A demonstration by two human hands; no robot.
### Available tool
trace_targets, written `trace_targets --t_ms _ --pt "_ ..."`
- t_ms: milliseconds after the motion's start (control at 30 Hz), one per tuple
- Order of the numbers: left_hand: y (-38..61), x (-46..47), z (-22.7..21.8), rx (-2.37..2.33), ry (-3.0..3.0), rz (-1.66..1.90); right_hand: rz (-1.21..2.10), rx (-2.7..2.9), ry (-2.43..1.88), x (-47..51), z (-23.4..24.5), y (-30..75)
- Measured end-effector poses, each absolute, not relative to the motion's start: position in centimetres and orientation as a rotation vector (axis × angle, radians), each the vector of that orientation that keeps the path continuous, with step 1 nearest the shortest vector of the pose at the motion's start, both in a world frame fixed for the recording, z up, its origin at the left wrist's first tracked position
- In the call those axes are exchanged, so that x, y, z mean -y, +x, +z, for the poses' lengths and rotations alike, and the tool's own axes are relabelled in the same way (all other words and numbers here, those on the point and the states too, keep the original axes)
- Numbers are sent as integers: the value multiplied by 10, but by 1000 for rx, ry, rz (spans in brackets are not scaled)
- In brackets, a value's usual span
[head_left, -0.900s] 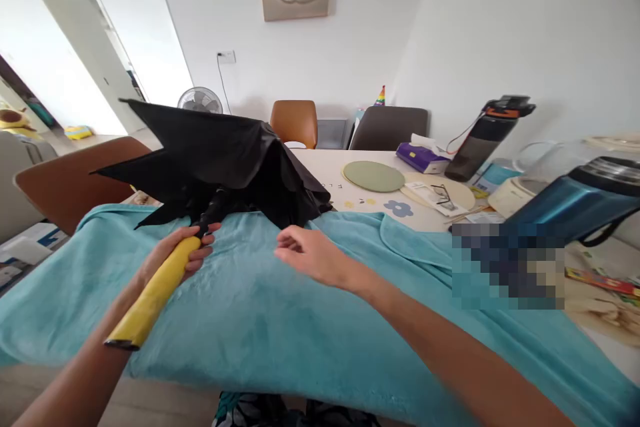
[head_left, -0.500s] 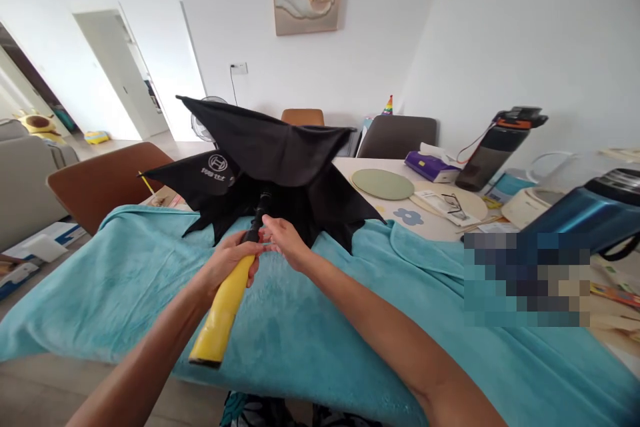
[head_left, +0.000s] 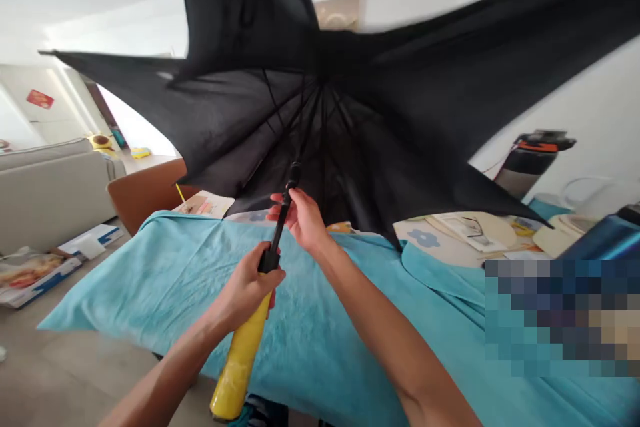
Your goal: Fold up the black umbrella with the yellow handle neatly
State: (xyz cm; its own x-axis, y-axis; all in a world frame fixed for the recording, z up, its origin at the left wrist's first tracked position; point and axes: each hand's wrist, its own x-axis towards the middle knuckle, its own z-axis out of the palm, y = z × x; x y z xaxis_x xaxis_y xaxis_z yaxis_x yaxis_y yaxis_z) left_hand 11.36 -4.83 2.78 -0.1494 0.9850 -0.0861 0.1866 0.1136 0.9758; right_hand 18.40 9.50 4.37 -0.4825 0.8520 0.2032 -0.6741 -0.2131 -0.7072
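The left hand (head_left: 250,287) wraps its fingers around the top of the yellow handle (head_left: 240,367), thumb across the black collar. Farther up, the right hand (head_left: 303,219) has its thumb and slightly spread fingers about the thin black shaft (head_left: 280,227); whether they press on it I cannot tell. Beneath lies a blue blanket (head_left: 320,333). The black umbrella (head_left: 400,100) is partly open above the blanket and table (head_left: 447,240), ribs showing inside; dark marks on its upper left panel are too blurred to read. To the right are a blue flask (head_left: 600,240), glasses (head_left: 475,228) and a dark bottle (head_left: 527,163). At left are a brown chair (head_left: 145,197) and a grey sofa (head_left: 55,190). The cloth blocks most of the picture (head_left: 343,11) behind; the far red sign (head_left: 40,99) is too small to read.
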Motion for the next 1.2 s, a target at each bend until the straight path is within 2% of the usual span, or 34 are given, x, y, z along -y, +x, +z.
trace_targets --t_ms 300,467,833,1200 --pt "124 83 30 -1434 1267 1322 1714 1000 -235 -97 152 174" --pt "119 93 37 -1356 1148 1394 1646 1097 -329 -90 174 153" --pt "83 72 42 -1290 1114 1460 1701 1223 -378 -86 140 117" --pt "45 28 52 -1326 1102 1565 1832 1287 -538 -54 76 97"
